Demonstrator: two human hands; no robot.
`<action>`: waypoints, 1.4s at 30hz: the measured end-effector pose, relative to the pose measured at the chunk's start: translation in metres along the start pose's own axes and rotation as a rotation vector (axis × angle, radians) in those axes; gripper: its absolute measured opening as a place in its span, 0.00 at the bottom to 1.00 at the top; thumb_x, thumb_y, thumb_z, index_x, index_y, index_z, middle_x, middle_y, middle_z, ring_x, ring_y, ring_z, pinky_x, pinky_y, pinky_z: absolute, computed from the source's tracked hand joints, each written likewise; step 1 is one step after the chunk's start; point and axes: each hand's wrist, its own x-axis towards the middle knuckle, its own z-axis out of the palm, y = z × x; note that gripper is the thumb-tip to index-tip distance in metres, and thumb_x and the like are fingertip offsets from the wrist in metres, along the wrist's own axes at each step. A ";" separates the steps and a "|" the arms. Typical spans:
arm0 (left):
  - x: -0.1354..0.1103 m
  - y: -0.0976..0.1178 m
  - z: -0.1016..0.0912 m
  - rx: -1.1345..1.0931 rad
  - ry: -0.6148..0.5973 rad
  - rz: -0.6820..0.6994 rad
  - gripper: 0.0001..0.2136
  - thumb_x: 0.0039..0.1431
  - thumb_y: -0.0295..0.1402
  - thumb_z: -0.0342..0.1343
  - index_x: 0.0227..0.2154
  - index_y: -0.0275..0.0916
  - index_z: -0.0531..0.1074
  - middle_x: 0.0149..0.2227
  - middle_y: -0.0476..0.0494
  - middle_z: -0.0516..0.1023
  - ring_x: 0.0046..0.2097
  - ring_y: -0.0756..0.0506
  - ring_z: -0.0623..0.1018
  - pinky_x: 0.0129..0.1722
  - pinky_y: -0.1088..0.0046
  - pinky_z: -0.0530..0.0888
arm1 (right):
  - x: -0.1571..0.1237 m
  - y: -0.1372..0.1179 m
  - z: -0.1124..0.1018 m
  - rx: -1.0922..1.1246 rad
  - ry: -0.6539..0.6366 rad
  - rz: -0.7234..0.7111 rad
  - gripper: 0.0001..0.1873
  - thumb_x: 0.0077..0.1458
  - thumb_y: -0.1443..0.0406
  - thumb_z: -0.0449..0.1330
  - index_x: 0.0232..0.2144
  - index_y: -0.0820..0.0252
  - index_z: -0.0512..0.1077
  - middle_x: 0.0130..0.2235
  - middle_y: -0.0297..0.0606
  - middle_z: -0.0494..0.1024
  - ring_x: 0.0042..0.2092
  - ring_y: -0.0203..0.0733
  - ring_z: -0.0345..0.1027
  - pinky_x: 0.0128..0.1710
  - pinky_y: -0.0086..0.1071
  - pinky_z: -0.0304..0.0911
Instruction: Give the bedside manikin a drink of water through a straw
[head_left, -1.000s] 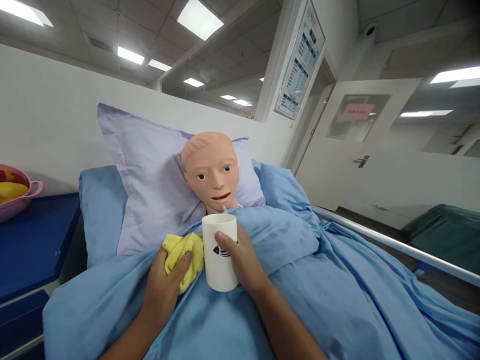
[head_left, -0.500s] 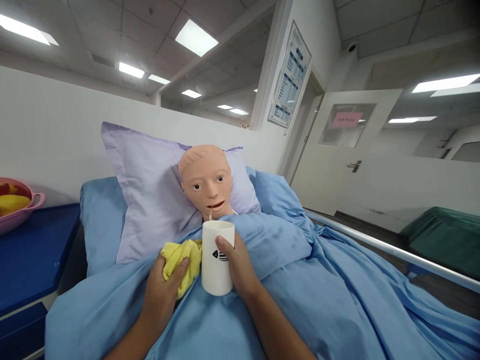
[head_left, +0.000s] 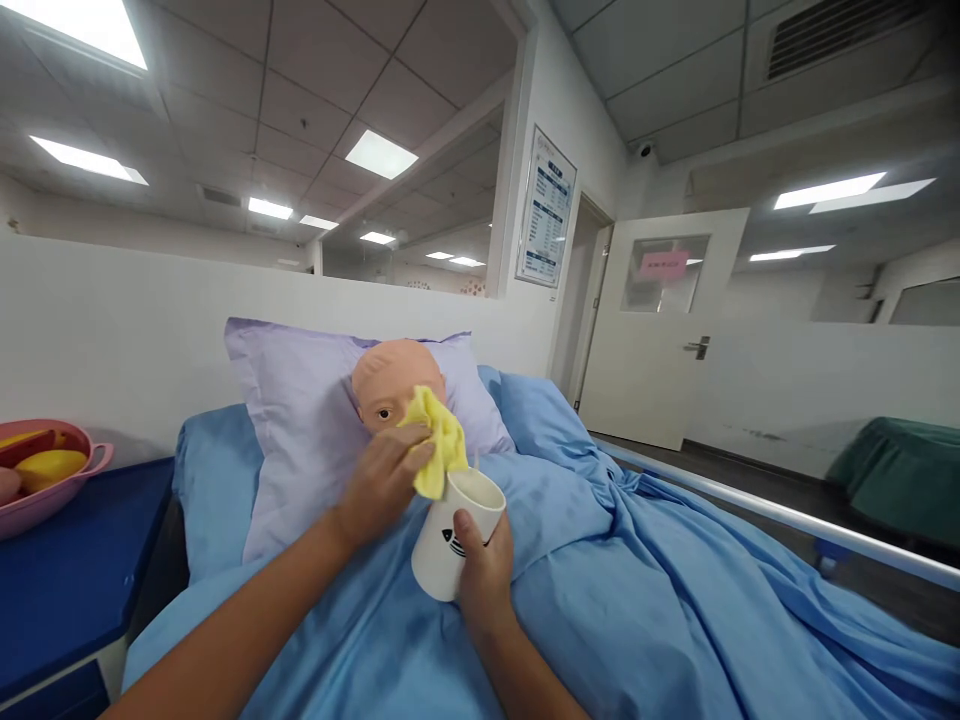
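Note:
A patient manikin's head (head_left: 391,370) rests on a lilac pillow (head_left: 292,420). My left hand (head_left: 386,475) is closed on a yellow cloth (head_left: 442,440) and holds it over the lower face, so the mouth is hidden. Whether the cloth presses on the skin I cannot tell. My right hand (head_left: 486,570) grips a white mug (head_left: 435,555) with a black fish print, tilted to the right above the blue quilt (head_left: 585,560). A pale straw shows at the mug's rim, mostly hidden by the cloth.
On the left a pink basin (head_left: 52,505) with yellow and red items stands on a dark blue cabinet top (head_left: 90,570). A metal bed rail (head_left: 735,495) runs along the right side. Beyond it are a door (head_left: 652,370) and a green-covered object (head_left: 900,480).
My left hand has raised the cloth from beside the mug to the manikin's mouth. The mug has gone from upright to tilted, and the straw has left the mouth area. My view has tipped upward.

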 end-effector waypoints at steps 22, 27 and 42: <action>0.003 -0.017 0.006 0.130 -0.132 0.271 0.15 0.65 0.25 0.50 0.53 0.39 0.69 0.57 0.36 0.76 0.63 0.43 0.71 0.61 0.59 0.72 | -0.004 -0.010 0.010 0.064 -0.048 -0.038 0.28 0.46 0.47 0.68 0.43 0.58 0.73 0.38 0.38 0.80 0.39 0.45 0.73 0.42 0.40 0.69; -0.006 -0.016 0.021 0.188 -0.122 0.291 0.13 0.66 0.25 0.50 0.51 0.37 0.70 0.54 0.38 0.78 0.58 0.44 0.75 0.59 0.59 0.73 | -0.002 -0.006 0.010 0.063 -0.040 -0.047 0.28 0.47 0.47 0.67 0.43 0.58 0.72 0.38 0.38 0.80 0.39 0.46 0.73 0.43 0.40 0.69; -0.013 -0.012 0.000 0.091 -0.067 0.275 0.15 0.65 0.25 0.53 0.53 0.36 0.67 0.53 0.36 0.78 0.60 0.44 0.72 0.60 0.58 0.72 | 0.004 0.006 0.004 0.068 -0.092 -0.035 0.30 0.45 0.47 0.69 0.44 0.58 0.73 0.39 0.39 0.81 0.39 0.46 0.75 0.41 0.38 0.72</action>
